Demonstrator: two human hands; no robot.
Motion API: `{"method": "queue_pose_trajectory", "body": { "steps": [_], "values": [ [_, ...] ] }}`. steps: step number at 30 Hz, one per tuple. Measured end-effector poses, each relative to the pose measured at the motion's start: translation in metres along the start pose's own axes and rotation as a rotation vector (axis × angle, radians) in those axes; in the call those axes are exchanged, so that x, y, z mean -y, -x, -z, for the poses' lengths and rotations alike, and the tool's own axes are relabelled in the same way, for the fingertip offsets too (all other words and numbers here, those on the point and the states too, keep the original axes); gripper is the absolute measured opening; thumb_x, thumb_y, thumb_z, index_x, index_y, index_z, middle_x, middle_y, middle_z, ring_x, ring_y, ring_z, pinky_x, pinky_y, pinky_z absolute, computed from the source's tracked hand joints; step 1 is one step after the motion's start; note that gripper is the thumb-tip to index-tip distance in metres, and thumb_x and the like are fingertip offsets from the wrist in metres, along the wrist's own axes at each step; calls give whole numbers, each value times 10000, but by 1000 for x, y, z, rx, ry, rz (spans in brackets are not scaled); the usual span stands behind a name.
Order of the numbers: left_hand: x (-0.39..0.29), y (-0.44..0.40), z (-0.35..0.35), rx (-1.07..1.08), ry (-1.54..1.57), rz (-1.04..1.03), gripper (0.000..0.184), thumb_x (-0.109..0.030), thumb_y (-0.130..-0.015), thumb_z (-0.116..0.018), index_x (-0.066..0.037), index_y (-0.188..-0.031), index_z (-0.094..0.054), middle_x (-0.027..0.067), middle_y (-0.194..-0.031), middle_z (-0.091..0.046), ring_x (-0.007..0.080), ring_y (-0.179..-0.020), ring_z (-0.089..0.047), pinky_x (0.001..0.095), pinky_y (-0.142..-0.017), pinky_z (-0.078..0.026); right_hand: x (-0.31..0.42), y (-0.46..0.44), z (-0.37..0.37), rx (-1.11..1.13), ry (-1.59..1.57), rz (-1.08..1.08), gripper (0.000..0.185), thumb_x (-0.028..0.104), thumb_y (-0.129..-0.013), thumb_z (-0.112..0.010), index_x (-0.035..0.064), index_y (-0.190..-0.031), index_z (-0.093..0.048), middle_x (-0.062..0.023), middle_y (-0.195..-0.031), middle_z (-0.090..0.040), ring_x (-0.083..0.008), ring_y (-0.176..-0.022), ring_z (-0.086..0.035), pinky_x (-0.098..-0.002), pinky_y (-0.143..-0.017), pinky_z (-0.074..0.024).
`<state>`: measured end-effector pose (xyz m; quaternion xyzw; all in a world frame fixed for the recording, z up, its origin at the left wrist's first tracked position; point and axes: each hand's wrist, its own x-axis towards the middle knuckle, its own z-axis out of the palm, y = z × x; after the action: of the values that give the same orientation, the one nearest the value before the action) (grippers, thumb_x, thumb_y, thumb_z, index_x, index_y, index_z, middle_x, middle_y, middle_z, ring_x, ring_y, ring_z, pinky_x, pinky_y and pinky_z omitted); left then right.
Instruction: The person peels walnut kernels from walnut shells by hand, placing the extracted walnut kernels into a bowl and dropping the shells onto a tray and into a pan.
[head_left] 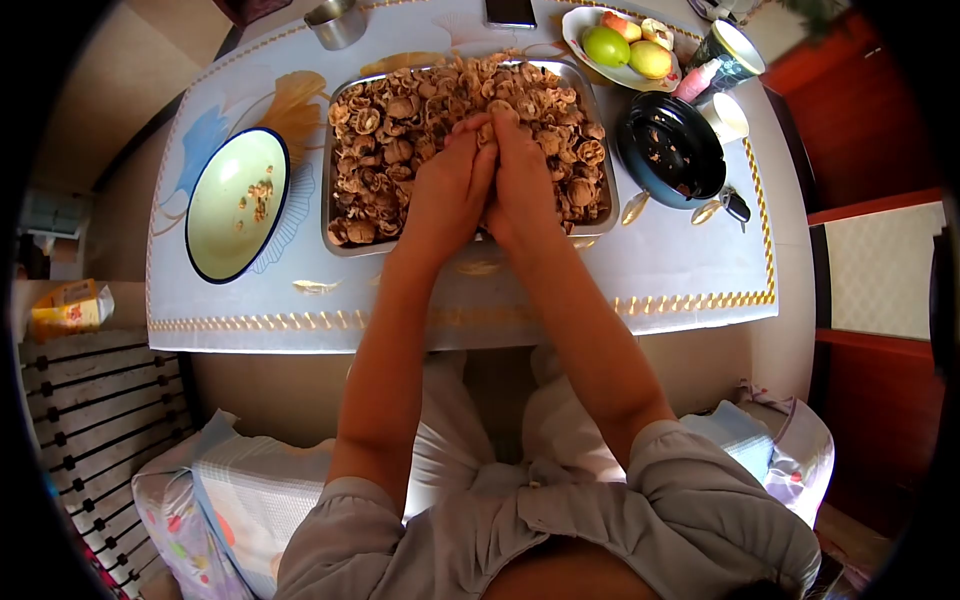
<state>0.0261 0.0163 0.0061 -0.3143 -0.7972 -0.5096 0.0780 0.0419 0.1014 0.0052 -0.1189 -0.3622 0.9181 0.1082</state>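
Observation:
A metal tray [326,200] is heaped with walnuts and cracked walnut shells [390,150]. Over its middle, my left hand [450,185] and my right hand [520,175] are pressed together, fingers pointing away from me. Between the fingertips a bit of a walnut [486,134] shows, closed in by both hands; most of it is hidden. To the left stands a pale green enamel bowl [215,215] with a dark rim, holding several small walnut pieces [261,198].
At the right are a black ashtray [650,130] with crumbs in it, keys [736,206], a white cup [730,118], a patterned cup [728,58] and a pink bottle [697,80]. A fruit plate [577,30], a phone [511,12] and a metal cup [337,25] line the back.

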Motion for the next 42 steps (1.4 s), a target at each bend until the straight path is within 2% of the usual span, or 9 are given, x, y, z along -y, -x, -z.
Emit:
{"method": "queue_pose_trajectory", "body": {
  "steps": [12,15,18,19,21,27,29,35,42],
  "values": [
    [-3,2,-6,-39,-163,-28,238,-148,-901,-485,16,-1071,-515,245,-925,-597,412,-733,-587,448,-595,-480,1,-8,2,-92,-91,-108,238,203,-891,-435,21,-793,-553,-85,-824,-588,-141,-761,-543,-250,-688,-460],
    [1,0,-17,-202,-33,-61,231,-179,-926,-452,5,-1039,-532,210,-837,-602,356,-643,-602,414,-551,-467,5,-1,-1,-75,-5,-63,245,252,-915,-446,37,-841,-539,-82,-825,-580,-159,-760,-553,-262,-703,-469],
    [-14,-3,-4,-167,272,398,259,-212,-949,-411,7,-967,-547,148,-738,-576,239,-563,-567,367,-523,-445,7,11,-14,-35,-30,-64,256,284,-935,-434,56,-897,-544,-60,-829,-576,-131,-760,-547,-247,-693,-461],
    [-9,-3,-8,-213,261,334,273,-225,-951,-410,10,-950,-550,128,-707,-564,212,-552,-548,353,-516,-438,7,12,-17,-22,-53,-77,263,290,-941,-425,60,-916,-550,-49,-831,-576,-112,-760,-542,-237,-684,-455],
    [6,-1,-17,-312,236,210,306,-249,-955,-407,16,-915,-554,86,-645,-539,156,-530,-510,325,-503,-425,-17,-2,8,13,172,172,272,251,-945,-435,23,-902,-576,-38,-823,-586,-114,-742,-527,-253,-670,-442],
    [-18,-2,10,-62,299,455,303,-270,-925,-494,24,-882,-549,100,-599,-534,174,-543,-521,323,-509,-417,-13,-8,15,-91,641,520,228,173,-923,-492,-31,-879,-582,-31,-717,-535,-89,-682,-490,-243,-626,-420],
    [-10,0,8,-63,200,306,290,-255,-919,-502,26,-855,-541,128,-613,-540,202,-542,-526,330,-511,-415,-8,-8,13,-74,789,750,234,177,-919,-500,-37,-868,-581,-28,-675,-511,-88,-666,-490,-239,-615,-420],
    [2,-1,8,-84,112,135,270,-229,-922,-482,11,-802,-518,166,-597,-527,277,-531,-556,366,-504,-420,11,5,4,11,487,256,252,184,-898,-547,-18,-748,-568,12,-592,-472,-55,-587,-431,-223,-540,-375],
    [-20,0,24,138,171,313,268,-216,-922,-469,2,-769,-496,162,-566,-524,324,-541,-560,392,-505,-424,16,1,9,40,581,268,325,194,-902,-542,27,-625,-508,33,-560,-445,-31,-507,-375,-215,-442,-308]
  ]
}}
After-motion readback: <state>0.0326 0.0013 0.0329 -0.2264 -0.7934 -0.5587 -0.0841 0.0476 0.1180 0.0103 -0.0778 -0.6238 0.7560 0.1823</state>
